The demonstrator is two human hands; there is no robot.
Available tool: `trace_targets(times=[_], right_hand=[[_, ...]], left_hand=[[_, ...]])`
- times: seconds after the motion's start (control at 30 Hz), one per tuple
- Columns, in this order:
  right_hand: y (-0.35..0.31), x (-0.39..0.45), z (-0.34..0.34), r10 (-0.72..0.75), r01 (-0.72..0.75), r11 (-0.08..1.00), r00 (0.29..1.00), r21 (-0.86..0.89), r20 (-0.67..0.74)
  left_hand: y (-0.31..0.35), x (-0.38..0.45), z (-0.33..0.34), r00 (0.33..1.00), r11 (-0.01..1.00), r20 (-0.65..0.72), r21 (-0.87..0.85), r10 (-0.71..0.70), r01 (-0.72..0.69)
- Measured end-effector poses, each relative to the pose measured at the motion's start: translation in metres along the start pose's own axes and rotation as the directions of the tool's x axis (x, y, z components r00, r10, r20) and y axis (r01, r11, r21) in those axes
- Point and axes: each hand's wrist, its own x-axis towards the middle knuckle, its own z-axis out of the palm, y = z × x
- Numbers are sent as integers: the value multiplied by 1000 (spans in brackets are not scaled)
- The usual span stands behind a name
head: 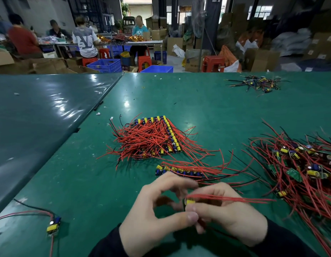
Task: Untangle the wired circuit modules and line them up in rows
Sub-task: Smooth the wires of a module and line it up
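Both my hands meet near the table's front edge around one circuit module (189, 202) with a yellow capacitor and red wires trailing right. My right hand (229, 212) pinches it with curled fingers. My left hand (153, 210) touches it with thumb and fingertips curled toward it. Just beyond my hands lies a short row of modules (179, 172). Farther back sits a larger block of aligned modules (155, 138) covered by red wires. A tangled heap of modules (302, 167) spreads at the right.
A lone module (53, 224) with red and black wires lies at the front left. A small pile of wire scraps (257, 83) sits at the back right. A dark glossy table (40, 112) adjoins on the left. People work at far benches.
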Motion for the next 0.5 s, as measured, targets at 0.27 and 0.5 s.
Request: trace_targets(times=[0.27, 0.5], right_hand=[[-5, 4, 22, 232, -202, 956, 965, -215, 124], [-10, 7, 23, 234, -224, 972, 951, -69, 203]], left_hand=[[4, 4, -16, 942, 985, 321, -106, -95, 136], [1, 4, -16, 927, 891, 363, -386, -90, 238]])
